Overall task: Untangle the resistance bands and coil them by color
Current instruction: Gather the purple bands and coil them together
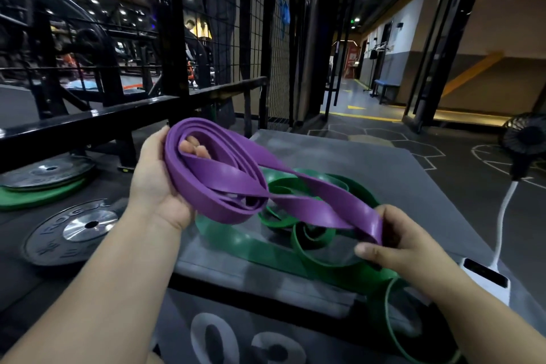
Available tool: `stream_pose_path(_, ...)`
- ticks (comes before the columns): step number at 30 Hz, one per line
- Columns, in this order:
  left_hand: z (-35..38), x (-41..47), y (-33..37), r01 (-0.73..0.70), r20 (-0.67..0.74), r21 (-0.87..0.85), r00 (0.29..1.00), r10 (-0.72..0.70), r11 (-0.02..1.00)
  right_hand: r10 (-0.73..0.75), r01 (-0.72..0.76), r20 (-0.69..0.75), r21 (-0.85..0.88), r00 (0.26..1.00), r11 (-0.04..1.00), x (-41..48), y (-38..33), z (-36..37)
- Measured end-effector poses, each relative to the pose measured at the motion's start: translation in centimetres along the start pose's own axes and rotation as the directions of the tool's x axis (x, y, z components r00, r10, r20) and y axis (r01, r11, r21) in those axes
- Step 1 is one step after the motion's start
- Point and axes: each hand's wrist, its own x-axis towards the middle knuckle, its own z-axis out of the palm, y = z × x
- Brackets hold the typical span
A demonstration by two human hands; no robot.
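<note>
Closest to the lens is a big grey 03 (245,343) printed on the dark front face below the grey mat (339,156), with both bare forearms reaching in over it. Left hand (153,183) is up off the mat gripping the coiled part of the purple band (224,183), fingers (192,148) curled through the middle of the coil so the tips poke out inside. Right hand (396,242) is lower and nearer, thumb and fingers pinching the fold at the loose end of that same band, so it stretches twisted between the two hands. Underneath, the green bands (310,233) lie in a loose tangle on the mat, the widest strap running along near the front edge, and a thin green band (387,313) droops over the near right corner. Far half of the mat is bare. Left edge is tight: weight plates (74,230) on the floor just beside it, black rail (88,121) behind. Right side has open floor, with a white power bank (484,275) at the mat's edge and a fan (526,136) further out.
</note>
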Motion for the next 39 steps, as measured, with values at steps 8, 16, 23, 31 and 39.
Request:
stream_pose_path(8, -0.4, 0.8, -0.9, -0.034, -0.041, -0.012, 0.999, 0.034, 0.999, -0.037, 0.078, 0.07, -0.819, 0.997, 0.569, 0.0, -0.2, -1.0)
stream_pose_path(16, -0.3, 1.2, -1.8, -0.069, -0.049, 0.007, 0.996, 0.069, 0.998, -0.272, 0.053, -0.048, -0.935, 0.961, 0.352, 1.1, 0.7, -2.4)
stream_pose_path(23, -0.3, 1.5, -2.1, -0.107, -0.097, 0.045, 0.989, 0.111, 0.993, 0.007, -0.072, -0.106, -0.621, 0.994, 0.78, 0.7, -0.8, -3.2)
stream_pose_path(31, -0.1, 1.0, -2.6, -0.103, -0.109, 0.152, 0.987, 0.12, 0.983, 0.124, -0.163, -0.107, -0.589, 0.987, 0.792, 0.9, -0.1, -4.4)
stream_pose_path(39, 0.5, 0.3, -3.0, -0.069, -0.081, 0.221, 0.993, 0.088, 0.973, -0.026, -0.206, -0.353, -0.602, 0.935, 0.771, 1.2, -0.5, -4.1)
